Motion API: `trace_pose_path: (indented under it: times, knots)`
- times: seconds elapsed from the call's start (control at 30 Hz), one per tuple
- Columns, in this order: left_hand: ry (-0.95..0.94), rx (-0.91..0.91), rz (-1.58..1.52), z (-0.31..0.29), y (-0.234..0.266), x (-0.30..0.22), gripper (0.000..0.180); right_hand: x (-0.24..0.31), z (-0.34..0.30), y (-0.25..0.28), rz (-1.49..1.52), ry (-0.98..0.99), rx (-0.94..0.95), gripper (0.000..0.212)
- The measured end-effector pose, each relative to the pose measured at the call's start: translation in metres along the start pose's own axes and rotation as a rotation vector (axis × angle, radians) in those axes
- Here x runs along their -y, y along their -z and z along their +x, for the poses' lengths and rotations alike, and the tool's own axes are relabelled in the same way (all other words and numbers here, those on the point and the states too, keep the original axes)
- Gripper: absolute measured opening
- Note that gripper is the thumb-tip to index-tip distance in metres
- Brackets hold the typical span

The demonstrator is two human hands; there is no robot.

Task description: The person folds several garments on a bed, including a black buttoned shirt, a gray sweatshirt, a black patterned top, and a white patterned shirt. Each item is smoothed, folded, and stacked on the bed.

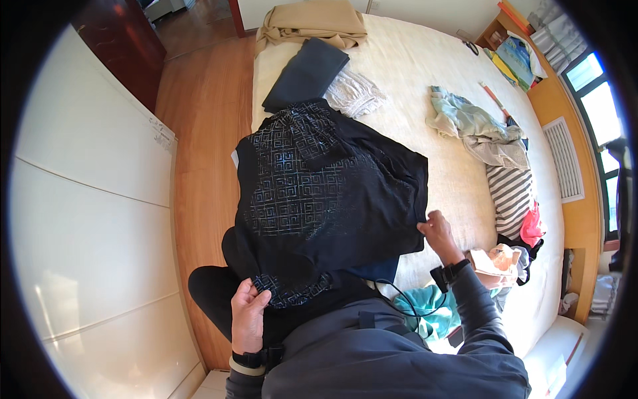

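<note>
A black long garment with a shiny square-spiral pattern, seemingly a top (299,193), lies spread over the bed's edge and my lap. My left hand (247,312) pinches its near edge at the lower left, by a patterned part that looks like a sleeve. At the right, my right hand (438,233) grips the plain black edge between thumb and fingers. One side of the garment has the pattern, while the right side is plain and creased. Just beyond it lie a folded dark grey cloth (307,73) and a white lacy garment (355,93).
The bed (425,60) carries a folded tan blanket (312,23) at the far left. Along its right side lie a pale green garment (465,113), a striped one (510,199) and a pink one (531,226). Teal cloth (432,309) and a black cable (415,309) are beside me. White cabinet (93,199) stands left.
</note>
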State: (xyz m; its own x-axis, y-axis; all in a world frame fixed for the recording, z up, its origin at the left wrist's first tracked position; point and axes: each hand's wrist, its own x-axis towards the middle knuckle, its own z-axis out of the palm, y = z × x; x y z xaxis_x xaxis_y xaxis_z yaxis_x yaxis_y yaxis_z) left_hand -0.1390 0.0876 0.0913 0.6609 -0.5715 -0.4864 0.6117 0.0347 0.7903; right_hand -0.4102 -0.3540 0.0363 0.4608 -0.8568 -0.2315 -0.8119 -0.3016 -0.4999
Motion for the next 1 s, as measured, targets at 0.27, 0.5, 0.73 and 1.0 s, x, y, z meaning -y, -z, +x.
trace_pose_path:
  times: [0.27,0.5,0.73,1.0]
  knots:
    - [-0.125,0.044,-0.008,0.01,-0.006,-0.01,0.021,-0.044,-0.032,-0.037,0.41,-0.24,0.157,0.02]
    - [-0.268,-0.092,0.0,-0.027,-0.022,-0.047,0.023,-0.03,-0.029,0.035,0.941,-0.06,0.1,0.011]
    - [-0.099,-0.114,0.117,-0.034,0.008,-0.047,0.039,-0.05,-0.073,0.097,0.327,-0.129,0.89,0.014]
    - [-0.038,-0.151,0.183,-0.029,0.034,-0.013,0.05,-0.071,-0.089,0.034,0.343,-0.144,0.855,0.021]
